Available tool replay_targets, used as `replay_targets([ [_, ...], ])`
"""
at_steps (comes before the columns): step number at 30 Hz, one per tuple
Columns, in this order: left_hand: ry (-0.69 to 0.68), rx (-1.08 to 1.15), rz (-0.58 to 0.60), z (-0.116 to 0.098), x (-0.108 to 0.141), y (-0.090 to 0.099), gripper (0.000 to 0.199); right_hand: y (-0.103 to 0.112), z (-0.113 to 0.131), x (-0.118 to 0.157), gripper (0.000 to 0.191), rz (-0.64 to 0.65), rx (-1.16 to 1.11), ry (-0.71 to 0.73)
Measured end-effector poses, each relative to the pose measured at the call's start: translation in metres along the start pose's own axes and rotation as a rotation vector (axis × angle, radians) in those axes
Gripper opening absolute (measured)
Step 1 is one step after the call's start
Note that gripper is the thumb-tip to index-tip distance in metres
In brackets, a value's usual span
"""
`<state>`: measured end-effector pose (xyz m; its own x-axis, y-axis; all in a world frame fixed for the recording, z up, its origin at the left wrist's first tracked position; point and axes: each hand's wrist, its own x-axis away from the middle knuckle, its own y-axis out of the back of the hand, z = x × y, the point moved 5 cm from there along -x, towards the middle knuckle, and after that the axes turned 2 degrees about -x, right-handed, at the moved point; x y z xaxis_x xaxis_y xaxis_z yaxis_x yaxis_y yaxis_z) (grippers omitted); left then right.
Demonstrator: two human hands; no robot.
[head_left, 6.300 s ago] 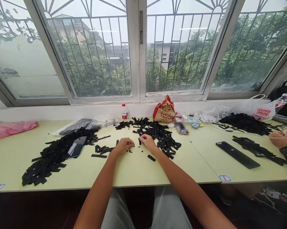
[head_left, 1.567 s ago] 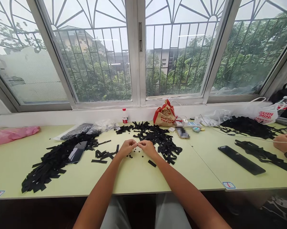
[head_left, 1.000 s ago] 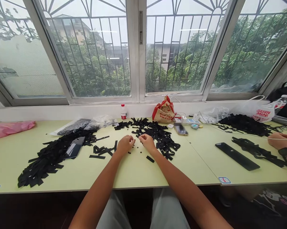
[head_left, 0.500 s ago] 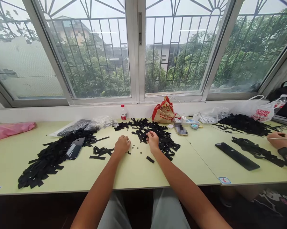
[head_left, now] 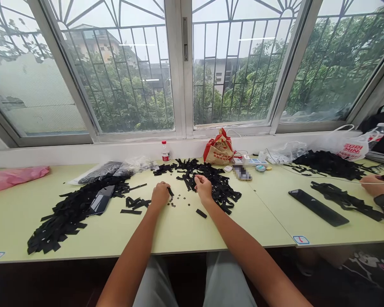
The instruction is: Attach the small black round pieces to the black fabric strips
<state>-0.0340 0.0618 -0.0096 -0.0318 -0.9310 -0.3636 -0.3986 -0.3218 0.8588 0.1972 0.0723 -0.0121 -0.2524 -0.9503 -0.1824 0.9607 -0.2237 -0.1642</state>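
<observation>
While piled strips (head_left: 225, 188) crowd right fingers (head_left: 197, 179), grip unclear, left fingers (head_left: 166, 186) clamp another strip (head_left: 171, 192).

A clear plastic bottle with a red cap (head_left: 166, 152) stands upright near the white wall (head_left: 188, 149). A red-and-tan printed bag (head_left: 218, 150) stands to its right. Pink plastic film (head_left: 17, 178) lies far left; a white carrier bag with red lettering (head_left: 353, 148), rear right.

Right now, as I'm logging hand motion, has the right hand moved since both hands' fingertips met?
Yes: judged against the red-capped bottle, the right hand has shifted right, away from the left hand, toward the pile of black strips.
</observation>
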Motion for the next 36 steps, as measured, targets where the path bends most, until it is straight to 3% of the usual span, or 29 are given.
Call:
replay_targets([
  [7, -0.004, -0.09, -0.004, -0.004, 0.002, 0.006, 0.029, -0.001, 0.005, 0.003, 0.037, 0.002, 0.023, 0.044],
  [11, 0.017, -0.068, -0.042, -0.006, 0.003, 0.009, 0.026, 0.007, 0.006, 0.0, 0.038, -0.081, 0.038, 0.069],
  [15, 0.051, 0.064, -0.089, -0.008, 0.002, 0.011, 0.023, 0.012, 0.006, -0.001, 0.056, -0.1, -0.056, -0.016],
  [19, 0.073, 0.232, -0.093, -0.01, 0.0, 0.01, 0.024, 0.006, 0.006, -0.001, 0.065, -0.019, -0.139, -0.072],
  [25, -0.057, 0.242, -0.02, -0.029, 0.001, 0.009, 0.036, -0.016, 0.01, 0.01, 0.038, 0.24, 0.133, 0.145],
  [30, -0.135, 0.36, 0.034, -0.044, 0.004, 0.01, 0.039, -0.03, 0.007, 0.024, 0.044, 0.499, 0.225, 0.18],
  [33, -0.145, 0.416, 0.066, -0.049, 0.004, 0.011, 0.041, -0.033, 0.009, 0.027, 0.04, 0.542, 0.201, 0.206],
  [36, -0.155, 0.437, 0.111, -0.052, 0.005, 0.01, 0.041, -0.031, 0.011, 0.024, 0.028, 0.492, 0.17, 0.205],
])
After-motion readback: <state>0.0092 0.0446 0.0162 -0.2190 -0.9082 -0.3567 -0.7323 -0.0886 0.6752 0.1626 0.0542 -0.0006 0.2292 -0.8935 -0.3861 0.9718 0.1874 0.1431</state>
